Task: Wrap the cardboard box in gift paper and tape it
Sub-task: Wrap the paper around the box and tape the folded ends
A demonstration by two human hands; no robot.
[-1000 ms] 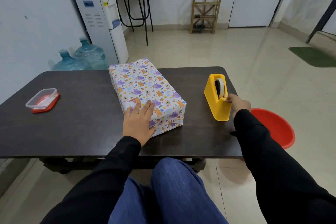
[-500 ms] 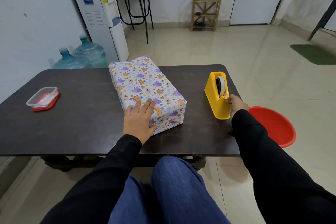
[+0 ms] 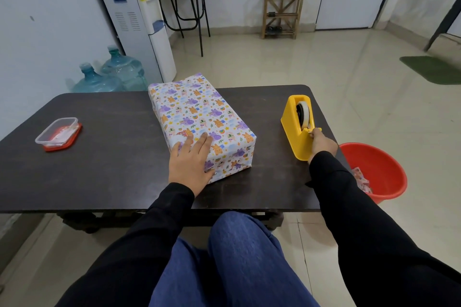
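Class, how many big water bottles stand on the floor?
2: the right bottle beside the water dispenser, the left bottle nearer the wall. The table hides their bases.

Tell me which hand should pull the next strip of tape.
Right. The right hand pinches at the tape dispenser by its cutter end, while the left hand lies flat on the wrapped box, steadying it.

One head-worn view — looks forward and down; table (image 3: 112,169) close below.
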